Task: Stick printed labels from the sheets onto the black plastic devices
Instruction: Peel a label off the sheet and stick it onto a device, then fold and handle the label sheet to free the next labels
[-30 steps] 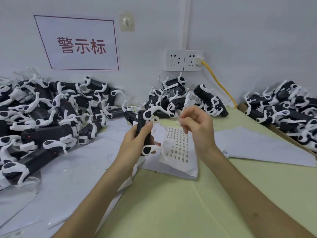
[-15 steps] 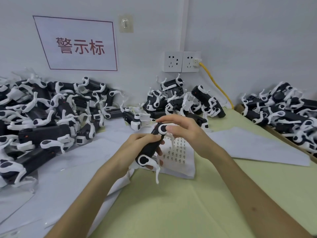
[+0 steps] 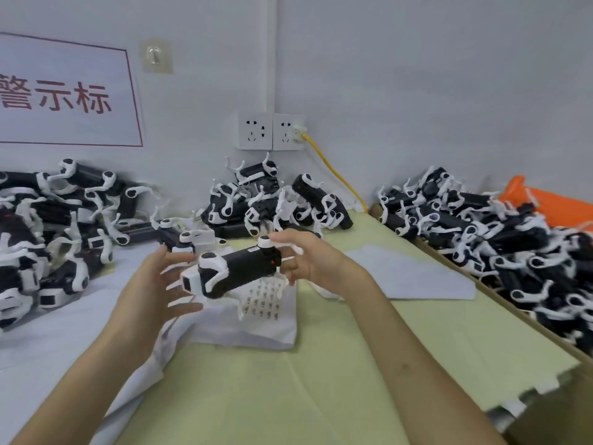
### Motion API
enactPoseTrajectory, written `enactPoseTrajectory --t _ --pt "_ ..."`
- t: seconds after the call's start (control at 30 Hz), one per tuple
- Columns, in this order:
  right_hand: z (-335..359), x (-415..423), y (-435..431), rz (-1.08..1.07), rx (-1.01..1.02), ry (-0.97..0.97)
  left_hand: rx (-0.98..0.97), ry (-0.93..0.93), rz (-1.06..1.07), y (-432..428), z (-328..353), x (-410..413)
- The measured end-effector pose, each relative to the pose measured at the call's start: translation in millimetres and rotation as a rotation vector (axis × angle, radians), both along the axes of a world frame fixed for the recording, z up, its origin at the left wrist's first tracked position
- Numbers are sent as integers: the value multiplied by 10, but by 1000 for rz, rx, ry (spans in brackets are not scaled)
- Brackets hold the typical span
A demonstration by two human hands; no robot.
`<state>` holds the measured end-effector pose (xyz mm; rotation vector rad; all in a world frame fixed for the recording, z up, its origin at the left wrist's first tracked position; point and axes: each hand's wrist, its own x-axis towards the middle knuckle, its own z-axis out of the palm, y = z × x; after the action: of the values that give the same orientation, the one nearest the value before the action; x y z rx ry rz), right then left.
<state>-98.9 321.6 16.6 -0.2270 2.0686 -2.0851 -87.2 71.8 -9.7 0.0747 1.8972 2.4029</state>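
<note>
Gripped by the right hand (image 3: 316, 261) above the label sheet (image 3: 266, 303), left hand (image 3: 150, 290) spread empty, the device (image 3: 244, 271) should be steadied.

Two hands: left hand (image 3: 150, 293), right hand (image 3: 308, 261). One device (image 3: 239, 271) between them. Three heaps: nine-o'clock heap (image 3: 48, 226), twelve-o'clock heap (image 3: 272, 203), three-o'clock heap (image 3: 481, 226). One label sheet (image 3: 266, 297). Two sockets (image 3: 255, 131), one cable (image 3: 337, 174), one sign (image 3: 64, 91), one hook (image 3: 156, 56).
</note>
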Motion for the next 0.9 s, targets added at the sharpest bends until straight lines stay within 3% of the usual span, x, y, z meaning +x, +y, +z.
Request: enactPoseTrajectory --t 0.07,0.17,0.23,0.37,0.47,0.6,0.77,0.9 --pt "57 -35 170 -140 -255 -2 -16 6 46 -25 -3 -16" --pt "158 -29 550 -143 -1070 124 -28 -3 56 -22 9 -12" --pt "205 10 767 -149 -1269 243 -23 3 42 25 19 14" --pt "93 -75 700 -493 -963 182 -68 33 36 87 -2 37" --pt "2 -107 511 -609 -630 78 -124 33 48 104 -20 30" --pt "-49 -110 297 -552 -250 79 -162 23 66 94 -45 11" --pt "-143 -114 11 -434 205 241 -241 24 93 119 -84 7" --pt "-318 -132 -183 -212 628 384 -350 9 87 136 -144 -18"
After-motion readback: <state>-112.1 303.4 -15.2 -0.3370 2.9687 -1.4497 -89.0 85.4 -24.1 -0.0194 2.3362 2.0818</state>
